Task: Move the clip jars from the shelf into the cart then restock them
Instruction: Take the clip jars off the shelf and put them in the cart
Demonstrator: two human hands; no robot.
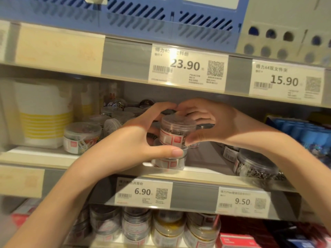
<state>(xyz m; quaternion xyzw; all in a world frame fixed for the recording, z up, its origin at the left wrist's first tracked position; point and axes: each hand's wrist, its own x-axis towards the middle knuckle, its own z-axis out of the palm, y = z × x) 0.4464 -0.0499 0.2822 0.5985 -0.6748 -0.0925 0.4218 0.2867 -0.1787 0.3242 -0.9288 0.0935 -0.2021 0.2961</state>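
Note:
Two clear clip jars stand stacked at the front of the middle shelf (200, 171). The upper jar (176, 130) has a red and white label. It rests on the lower jar (169, 162). My left hand (136, 140) curls round the stack from the left, its thumb lying across the lower jar's lid. My right hand (206, 122) grips the upper jar from the right, thumb at its base and fingers behind its lid. More clip jars (81, 137) stand to the left and further back. The cart is out of view.
A wide jar of metal clips (256, 166) lies at the right of the same shelf. White and yellow boxes (41, 111) fill the left. Blue items (300, 127) sit far right. The shelf below holds a row of jars (168, 228). A blue basket (125, 17) stands above.

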